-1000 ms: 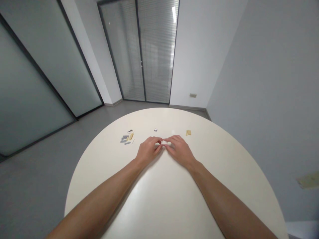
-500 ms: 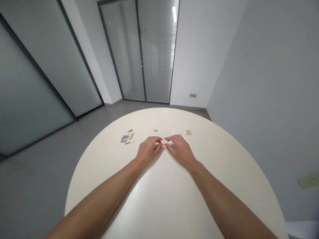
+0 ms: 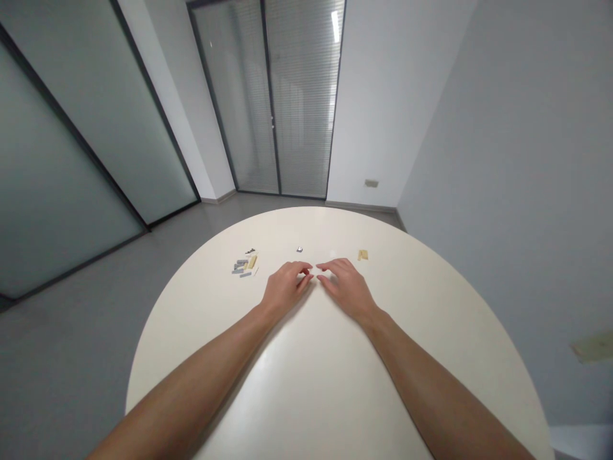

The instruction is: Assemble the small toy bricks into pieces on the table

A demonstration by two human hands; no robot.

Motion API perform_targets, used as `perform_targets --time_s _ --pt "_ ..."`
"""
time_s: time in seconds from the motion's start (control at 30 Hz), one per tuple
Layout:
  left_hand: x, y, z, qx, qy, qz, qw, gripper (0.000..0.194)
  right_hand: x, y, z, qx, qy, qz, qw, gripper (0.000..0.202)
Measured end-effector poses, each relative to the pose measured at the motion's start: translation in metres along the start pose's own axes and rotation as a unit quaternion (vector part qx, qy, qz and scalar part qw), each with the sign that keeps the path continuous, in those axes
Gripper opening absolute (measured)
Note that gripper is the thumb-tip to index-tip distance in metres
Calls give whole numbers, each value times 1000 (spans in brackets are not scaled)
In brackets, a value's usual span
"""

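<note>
on table point(image 3: 306, 377): small pieces point(image 3: 251, 262) left of left hand point(image 3: 286, 284)

A smooth, glossy finish is shown by the white tabletop point(image 3: 306, 390). Matt surfaces are presented by the grey bars point(image 3: 245, 275); the left-hand panels point(image 3: 110, 102) are filled with frosted glass.

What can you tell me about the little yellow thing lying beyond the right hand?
The small yellow piece is pale, with a stepped, uneven outline, and looks like plastic. It seems to lie flat on the white table, beyond the right hand and slightly to its right. Neither hand touches it. It is too small to tell whether it is one part or several.
</note>
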State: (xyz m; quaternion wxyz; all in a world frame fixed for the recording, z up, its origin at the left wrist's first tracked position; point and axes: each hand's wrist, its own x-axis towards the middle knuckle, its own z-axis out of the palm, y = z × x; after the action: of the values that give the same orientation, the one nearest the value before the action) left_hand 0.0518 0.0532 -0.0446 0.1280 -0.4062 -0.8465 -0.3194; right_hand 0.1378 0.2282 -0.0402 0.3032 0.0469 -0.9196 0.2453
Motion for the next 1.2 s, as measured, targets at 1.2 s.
perform_targets --time_s 1.2 --pt "1 -3 2 1 24 38 999 16 0 1 -2 4 -3 -11 1000 15"
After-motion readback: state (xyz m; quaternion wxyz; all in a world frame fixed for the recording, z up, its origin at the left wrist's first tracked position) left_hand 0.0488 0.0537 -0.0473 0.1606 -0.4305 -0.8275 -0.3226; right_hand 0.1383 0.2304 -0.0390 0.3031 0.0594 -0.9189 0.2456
